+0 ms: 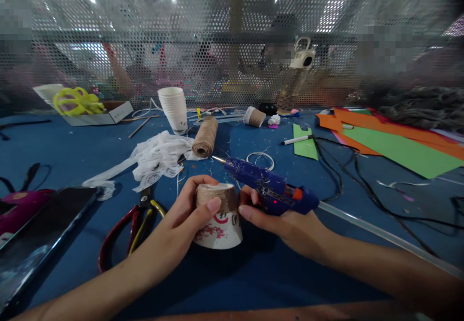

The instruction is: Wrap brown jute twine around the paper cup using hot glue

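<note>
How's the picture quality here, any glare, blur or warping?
Head view: dim overall, with bright lamp spots behind the mesh screen. Head view: haze and softness beyond the mesh, pale sheen on the phone. Head view: darker shading on the table below the white cup; outer areas look stretched, top right corner black.

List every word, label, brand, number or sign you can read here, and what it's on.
Nothing is legible.
Cup in the hands: red and dark printed characters, too small and blurred to read.
Stack of cups: small dark mark near the bottom, too small to read.
Glue gun: no readable lettering.
</note>
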The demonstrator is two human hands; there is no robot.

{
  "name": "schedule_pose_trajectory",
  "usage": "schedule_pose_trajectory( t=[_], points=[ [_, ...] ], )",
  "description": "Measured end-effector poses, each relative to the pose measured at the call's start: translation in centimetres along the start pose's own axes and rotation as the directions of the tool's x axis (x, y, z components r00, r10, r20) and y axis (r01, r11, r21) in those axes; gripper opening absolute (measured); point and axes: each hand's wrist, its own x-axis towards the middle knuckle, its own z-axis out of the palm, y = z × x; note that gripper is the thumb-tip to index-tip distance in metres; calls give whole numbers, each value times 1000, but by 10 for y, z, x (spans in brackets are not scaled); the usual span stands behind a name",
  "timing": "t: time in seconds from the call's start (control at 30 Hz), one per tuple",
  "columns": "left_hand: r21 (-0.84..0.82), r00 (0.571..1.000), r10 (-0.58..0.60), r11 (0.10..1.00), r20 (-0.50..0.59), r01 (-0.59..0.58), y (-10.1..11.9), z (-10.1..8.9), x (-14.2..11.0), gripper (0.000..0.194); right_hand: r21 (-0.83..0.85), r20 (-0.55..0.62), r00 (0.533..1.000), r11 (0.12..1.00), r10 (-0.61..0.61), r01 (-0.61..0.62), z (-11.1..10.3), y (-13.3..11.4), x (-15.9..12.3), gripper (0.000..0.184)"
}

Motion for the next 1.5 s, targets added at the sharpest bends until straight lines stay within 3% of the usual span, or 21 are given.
schedule_pose_trajectory(
  t=[0.07,0.2,0.37,0.63,0.8,0.97,1.1,1.23,1.33,1.5],
  points=[
    [-15,1000,-4,1000,-3,4,2,0,0,33,36,7,1000,999,-6,6,1,-1,0,20],
    [-7,992,-121,993,34,122,7,1,-4,47,66,6,1000,998,-16,16,2,-1,0,21],
    [69,993,-116,991,-7,116,13,7,-8,60,68,6,999,997,-47,47,1,1,-2,21],
    [-3,995,-72,997,-65,72,11,3,-1,59,137,24,995,986,-98,94,1,0,-1,24],
    [-17,993,-92,996,-68,91,11,1,2,45,80,-38,990,987,-134,136,-2,2,2,22],
    [-79,980,-174,980,96,182,10,1,0,33,48,-79,984,986,-158,162,-5,5,3,22],
    [-72,936,-269,954,228,292,13,2,-1,29,-49,-37,988,988,-147,145,-9,5,1,22],
    [-108,906,-290,935,310,336,17,3,0,31,-64,-43,993,992,-111,109,-7,5,2,20],
    [-143,929,-249,945,273,295,19,2,1,37,-29,-117,989,995,-93,90,-4,5,3,21],
    [-147,989,-120,980,90,132,20,3,1,33,-41,-280,951,991,-135,129,-5,9,0,30]
  ],
)
